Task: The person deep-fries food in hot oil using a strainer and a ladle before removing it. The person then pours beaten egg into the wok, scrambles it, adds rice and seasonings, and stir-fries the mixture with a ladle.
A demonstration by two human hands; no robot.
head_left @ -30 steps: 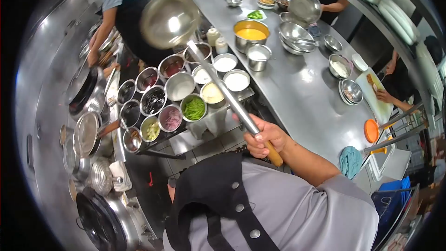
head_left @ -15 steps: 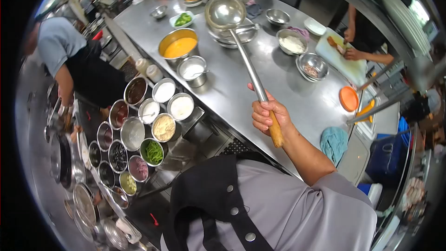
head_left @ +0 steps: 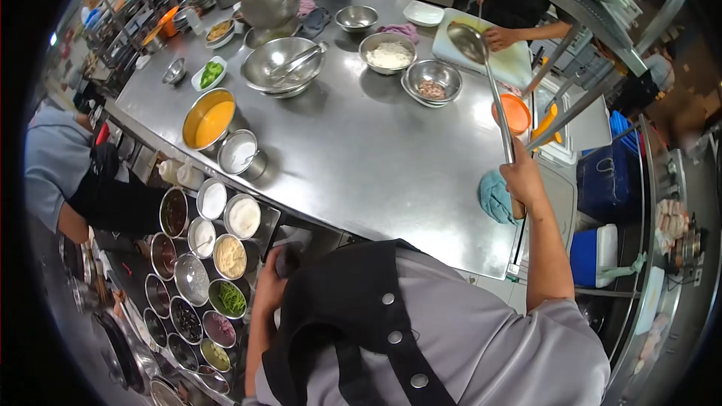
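Holding long-handled ladle [head_left: 497,105], right hand [head_left: 524,173] clamped round handle, ladle's bowl [head_left: 468,43] overlapping cutting board [head_left: 514,65] in view. Left hand [head_left: 268,286] well apart, near pot [head_left: 215,302] of green slivers; cannot tell grip. Step seems ladle handling; next move calls for clearance from co-worker's hand [head_left: 502,37].

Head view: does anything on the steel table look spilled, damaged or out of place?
No spill or damage stands out on the steel table. At most, the teal cloth looks untidy: it lies bunched rather than folded at the table's edge, near the right hand gripping the ladle.
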